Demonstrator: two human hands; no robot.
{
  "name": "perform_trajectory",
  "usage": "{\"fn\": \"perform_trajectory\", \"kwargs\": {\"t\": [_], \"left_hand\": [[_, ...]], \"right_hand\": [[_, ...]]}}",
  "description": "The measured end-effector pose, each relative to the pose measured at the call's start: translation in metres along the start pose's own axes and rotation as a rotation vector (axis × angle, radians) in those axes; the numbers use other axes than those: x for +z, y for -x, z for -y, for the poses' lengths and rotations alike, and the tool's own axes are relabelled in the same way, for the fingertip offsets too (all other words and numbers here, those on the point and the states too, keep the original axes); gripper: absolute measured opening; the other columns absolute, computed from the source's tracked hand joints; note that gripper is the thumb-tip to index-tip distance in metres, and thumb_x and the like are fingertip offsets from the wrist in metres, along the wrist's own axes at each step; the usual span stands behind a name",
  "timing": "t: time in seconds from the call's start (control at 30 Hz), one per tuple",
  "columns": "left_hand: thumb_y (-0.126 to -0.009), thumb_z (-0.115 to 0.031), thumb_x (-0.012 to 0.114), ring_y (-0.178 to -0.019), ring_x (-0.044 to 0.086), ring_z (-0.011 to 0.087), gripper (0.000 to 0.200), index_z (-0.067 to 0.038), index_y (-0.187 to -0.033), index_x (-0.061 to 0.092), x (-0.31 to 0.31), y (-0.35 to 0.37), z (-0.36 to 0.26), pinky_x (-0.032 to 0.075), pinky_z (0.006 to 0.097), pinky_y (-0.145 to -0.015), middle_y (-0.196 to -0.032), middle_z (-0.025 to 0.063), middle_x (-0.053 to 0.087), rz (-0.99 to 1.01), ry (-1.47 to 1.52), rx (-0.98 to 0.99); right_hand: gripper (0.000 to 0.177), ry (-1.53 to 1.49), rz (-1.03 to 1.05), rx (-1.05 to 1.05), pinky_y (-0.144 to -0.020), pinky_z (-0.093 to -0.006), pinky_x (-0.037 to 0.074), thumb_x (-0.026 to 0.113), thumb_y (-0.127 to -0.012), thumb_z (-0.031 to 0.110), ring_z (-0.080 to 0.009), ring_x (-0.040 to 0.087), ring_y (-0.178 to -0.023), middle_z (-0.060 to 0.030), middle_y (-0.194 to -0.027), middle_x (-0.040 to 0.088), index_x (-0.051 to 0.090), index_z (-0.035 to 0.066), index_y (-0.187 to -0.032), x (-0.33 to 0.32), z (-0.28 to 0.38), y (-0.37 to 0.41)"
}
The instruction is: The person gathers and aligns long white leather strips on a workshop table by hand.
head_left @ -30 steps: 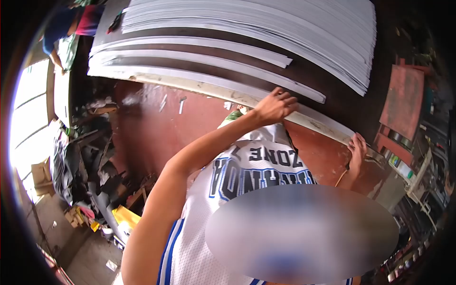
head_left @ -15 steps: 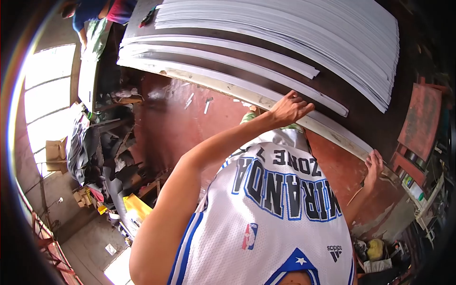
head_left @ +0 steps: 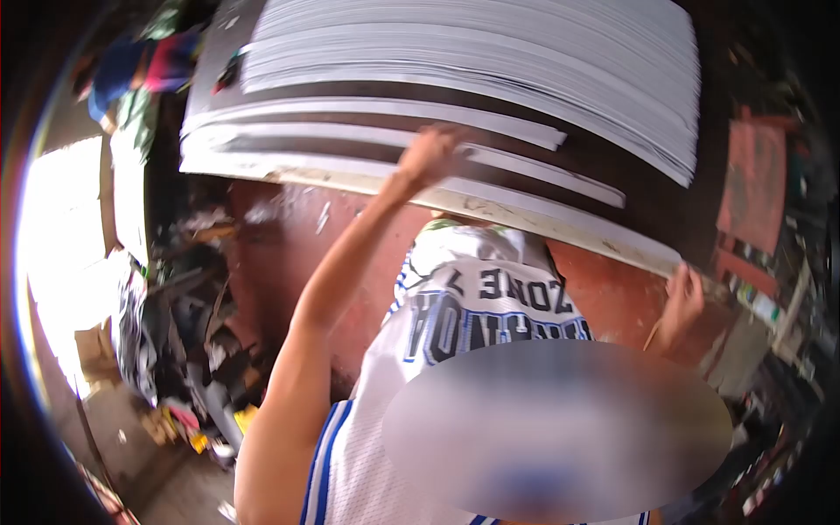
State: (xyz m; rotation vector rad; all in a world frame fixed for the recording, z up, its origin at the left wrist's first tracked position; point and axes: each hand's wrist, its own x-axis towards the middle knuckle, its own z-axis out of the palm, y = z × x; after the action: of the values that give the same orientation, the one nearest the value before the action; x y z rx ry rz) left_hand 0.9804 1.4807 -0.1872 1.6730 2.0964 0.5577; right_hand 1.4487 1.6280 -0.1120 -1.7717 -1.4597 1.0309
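A long white strip point(head_left: 560, 210) lies along the near edge of a dark table. My right hand point(head_left: 684, 293) is at its right end, with the fingers closed on the tip. My left hand point(head_left: 429, 156) reaches over the strips left of the table's middle, its fingers smeared by motion, so their hold cannot be made out. Beyond the edge strip lie a second white strip point(head_left: 542, 175) and a shorter third strip point(head_left: 516, 131), both roughly parallel to it. Farther back, a broad stack of white strips point(head_left: 472, 44) covers much of the tabletop.
A small red-and-black tool point(head_left: 229, 70) lies at the table's left end. Another person point(head_left: 131, 70) is at the upper left. Dark scraps point(head_left: 206, 350) and a cardboard box point(head_left: 96, 354) are piled at left. A reddish board point(head_left: 752, 184) stands at right.
My left hand has moved left along the strips and away from the edge strip's middle. My right hand stays at the strip's right end. The whole view has shifted.
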Motion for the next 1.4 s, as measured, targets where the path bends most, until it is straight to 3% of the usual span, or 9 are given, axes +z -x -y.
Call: {"fn": "perform_trajectory", "kwargs": {"t": [0.13,0.3,0.73,0.9,1.03,1.2,1.27,1.37,1.4], "left_hand": [[-0.074,-0.022,0.075,-0.099,0.059,0.0290,0.037,-0.011,-0.107,0.064,-0.015,-0.005,0.037,0.048,0.0415,-0.086,-0.103,0.0076,0.063,0.033,-0.111,0.183],[-0.072,-0.017,0.077,-0.098,0.061,0.0276,0.035,-0.010,-0.104,0.065,-0.003,-0.013,0.046,0.047,0.0402,-0.085,-0.104,0.0067,0.064,0.025,-0.144,0.320],[-0.083,-0.012,0.067,-0.085,0.062,0.0272,0.010,-0.006,-0.091,0.069,0.000,-0.009,0.032,0.047,0.0392,-0.076,-0.091,0.0074,0.066,-0.085,0.030,0.323],[-0.085,-0.008,0.064,-0.081,0.062,0.0287,0.005,-0.004,-0.088,0.064,-0.007,-0.003,0.033,0.047,0.0391,-0.072,-0.085,0.0098,0.065,-0.159,0.017,0.288],[-0.086,-0.009,0.062,-0.079,0.062,0.0286,0.005,-0.005,-0.087,0.064,-0.010,-0.006,0.040,0.045,0.0396,-0.070,-0.081,0.0094,0.063,-0.128,0.058,0.214],[-0.087,-0.010,0.061,-0.079,0.063,0.0303,0.006,-0.004,-0.087,0.064,-0.017,-0.002,0.043,0.048,0.0407,-0.069,-0.081,0.0108,0.065,-0.113,0.091,0.185],[-0.086,-0.010,0.062,-0.079,0.063,0.0310,0.007,-0.004,-0.088,0.064,-0.016,-0.002,0.044,0.049,0.0412,-0.069,-0.081,0.0112,0.065,-0.116,0.087,0.187],[-0.087,-0.012,0.062,-0.080,0.064,0.0324,0.009,-0.004,-0.091,0.065,-0.021,-0.002,0.040,0.050,0.0425,-0.070,-0.084,0.0121,0.067,-0.087,0.119,0.152],[-0.088,-0.013,0.062,-0.081,0.065,0.0330,0.011,-0.005,-0.093,0.066,-0.023,-0.002,0.038,0.050,0.0433,-0.071,-0.087,0.0125,0.068,-0.058,0.153,0.110]], "right_hand": [[0.019,-0.082,0.358,-0.353,-0.080,-0.0220,0.048,0.064,-0.091,0.009,-0.0088,0.059,-0.091,-0.0043,-0.100,0.066,0.065,-0.002,-0.107,0.101,0.037,0.001],[0.031,0.669,0.500,-0.712,-0.078,-0.0354,0.049,0.076,-0.071,0.005,-0.0278,0.062,-0.090,-0.0078,-0.095,0.062,0.066,0.006,-0.101,0.164,0.051,-0.020],[0.015,0.538,0.550,-0.816,-0.077,-0.0366,0.049,0.070,-0.078,0.005,-0.0288,0.062,-0.088,-0.0076,-0.095,0.063,0.065,0.003,-0.092,0.149,0.052,-0.037],[0.014,0.533,0.718,-0.398,-0.070,-0.0355,0.050,0.068,-0.084,0.011,-0.0294,0.062,-0.076,-0.0099,-0.089,0.063,0.063,0.002,-0.092,0.152,0.077,-0.036],[0.023,0.540,0.680,-0.750,-0.076,-0.0376,0.049,0.074,-0.078,0.015,-0.0278,0.061,-0.084,-0.0071,-0.088,0.060,0.064,0.005,-0.096,0.169,0.061,-0.040],[0.022,0.485,0.608,-0.676,-0.078,-0.0409,0.046,0.075,-0.076,0.016,-0.0293,0.058,-0.082,-0.0073,-0.092,0.059,0.062,0.006,-0.091,0.188,0.048,-0.043],[0.020,0.530,0.507,-0.891,-0.076,-0.0403,0.045,0.074,-0.076,0.015,-0.0280,0.057,-0.079,-0.0066,-0.086,0.059,0.060,0.006,-0.087,0.186,0.048,-0.043],[0.017,0.422,0.579,-0.908,-0.070,-0.0393,0.045,0.072,-0.079,0.012,-0.0285,0.056,-0.072,-0.0073,-0.076,0.059,0.059,0.006,-0.088,0.183,0.052,-0.049],[0.013,0.458,0.682,-0.520,-0.066,-0.0369,0.046,0.067,-0.083,0.010,-0.0271,0.057,-0.067,-0.0093,-0.072,0.060,0.058,0.003,-0.088,0.177,0.066,-0.043]]}}
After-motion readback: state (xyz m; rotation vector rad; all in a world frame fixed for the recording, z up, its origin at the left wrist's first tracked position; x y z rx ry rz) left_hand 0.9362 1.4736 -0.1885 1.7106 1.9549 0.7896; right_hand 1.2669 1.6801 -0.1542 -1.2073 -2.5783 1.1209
